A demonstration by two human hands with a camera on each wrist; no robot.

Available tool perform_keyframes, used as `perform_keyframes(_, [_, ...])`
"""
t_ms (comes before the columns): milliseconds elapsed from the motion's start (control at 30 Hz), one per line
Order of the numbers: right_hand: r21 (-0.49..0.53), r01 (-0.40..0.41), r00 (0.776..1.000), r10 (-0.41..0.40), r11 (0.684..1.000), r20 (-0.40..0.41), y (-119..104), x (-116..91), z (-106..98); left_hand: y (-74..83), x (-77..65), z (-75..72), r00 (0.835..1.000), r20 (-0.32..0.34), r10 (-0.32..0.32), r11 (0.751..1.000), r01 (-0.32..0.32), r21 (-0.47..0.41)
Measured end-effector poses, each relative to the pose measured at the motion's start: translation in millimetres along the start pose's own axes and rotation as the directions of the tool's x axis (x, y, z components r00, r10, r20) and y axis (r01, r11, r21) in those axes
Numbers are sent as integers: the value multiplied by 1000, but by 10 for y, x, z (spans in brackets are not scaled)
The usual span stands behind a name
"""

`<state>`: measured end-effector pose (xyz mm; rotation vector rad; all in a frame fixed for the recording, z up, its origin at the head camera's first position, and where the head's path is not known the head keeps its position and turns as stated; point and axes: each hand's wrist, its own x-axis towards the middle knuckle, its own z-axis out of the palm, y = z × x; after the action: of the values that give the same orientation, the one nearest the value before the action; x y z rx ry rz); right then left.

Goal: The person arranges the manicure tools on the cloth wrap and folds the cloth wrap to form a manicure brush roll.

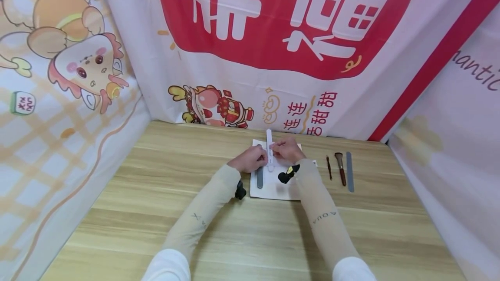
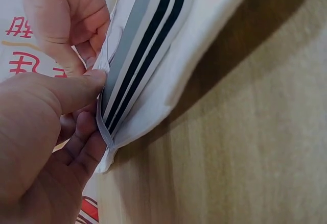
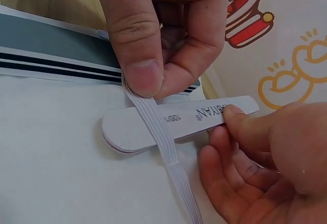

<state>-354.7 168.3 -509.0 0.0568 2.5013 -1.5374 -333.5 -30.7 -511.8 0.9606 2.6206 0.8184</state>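
In the head view both hands meet over a white fabric sheet (image 1: pixel 277 190) on the table. My left hand (image 1: pixel 251 159) pinches a white elastic band (image 3: pixel 163 137) between thumb and fingers, lifting part of it off the fabric. A white nail file (image 3: pixel 179 119) with printed lettering passes beneath this band. Its far end is pinched between thumb and fingers of my right hand (image 1: pixel 287 149). Beside it, a grey nail file with dark stripes along its side (image 2: pixel 138 50) lies on the fabric, its end at the elastic near my left fingertips.
Right of the fabric lie a thin dark-handled tool (image 1: pixel 329 168), a brush with a brown handle (image 1: pixel 341 169) and a grey nail file (image 1: pixel 350 172). Printed cloth walls (image 1: pixel 234 68) stand behind and at both sides of the wooden table (image 1: pixel 175 164).
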Motion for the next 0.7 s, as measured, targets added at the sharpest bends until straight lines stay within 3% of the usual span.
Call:
perform_keyframes(167, [-45, -69, 996, 72, 997, 56, -42, -33, -14, -14, 10, 10, 1000, -6, -5, 1000, 5, -8])
perform_keyframes(433, [-189, -78, 992, 95, 979, 80, -30, -91, -8, -8, -3, 12, 1000, -2, 3, 1000, -3, -7])
perform_keyframes(700, [-402, -134, 990, 141, 906, -13, -116, -94, 9, -12, 23, 61, 1000, -17, -16, 1000, 16, -10])
